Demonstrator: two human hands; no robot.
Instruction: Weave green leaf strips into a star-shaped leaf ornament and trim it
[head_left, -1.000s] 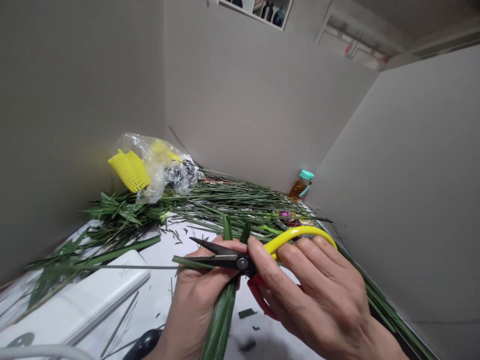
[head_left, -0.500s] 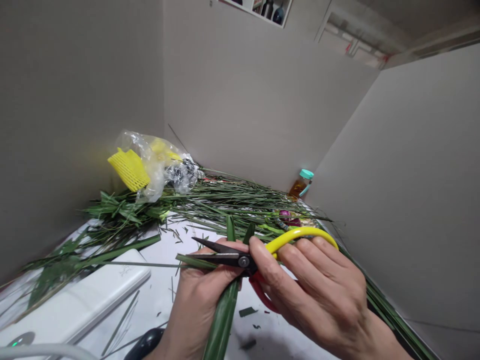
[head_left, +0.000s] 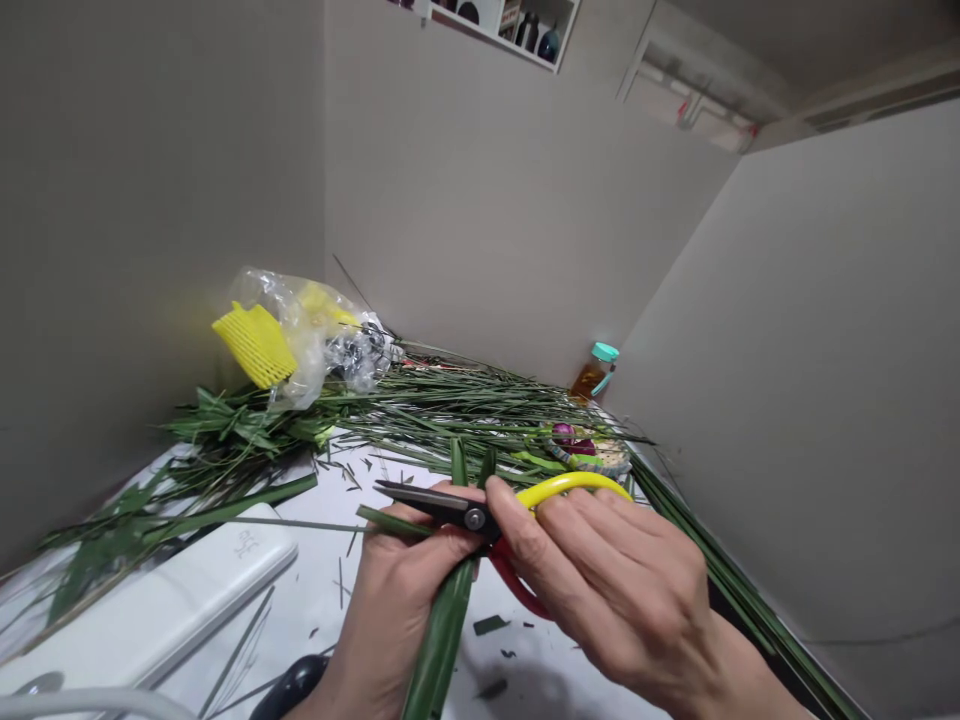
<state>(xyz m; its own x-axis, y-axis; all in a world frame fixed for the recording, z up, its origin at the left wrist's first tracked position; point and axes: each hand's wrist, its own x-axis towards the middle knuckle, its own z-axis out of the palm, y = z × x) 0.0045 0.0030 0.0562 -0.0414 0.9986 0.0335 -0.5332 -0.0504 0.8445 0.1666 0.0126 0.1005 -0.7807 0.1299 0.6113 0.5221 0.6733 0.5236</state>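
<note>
My left hand (head_left: 401,585) is closed around folded green leaf strips (head_left: 442,640), their wide part hanging down toward me. Two short ends poke up above the fingers and one end points left. In my right hand (head_left: 630,590) is a pair of scissors (head_left: 474,518) with dark blades and yellow and red handles. The blades are nearly closed and point left, lying over the left hand's fingers just above the left-pointing leaf end. Part of the folded leaf is hidden behind fingers and blades.
Long green leaves (head_left: 465,395) lie across the back of the white table. A clear plastic bag with yellow foam netting (head_left: 255,345) sits back left, a bottle with a teal lid (head_left: 595,372) back right. At left lies a white device (head_left: 172,600); leaf scraps (head_left: 491,625) lie near my hands.
The scissor blades have come together from a wider opening. My right hand and the scissors have shifted slightly left, while the left hand keeps its grip on the leaf strips.
</note>
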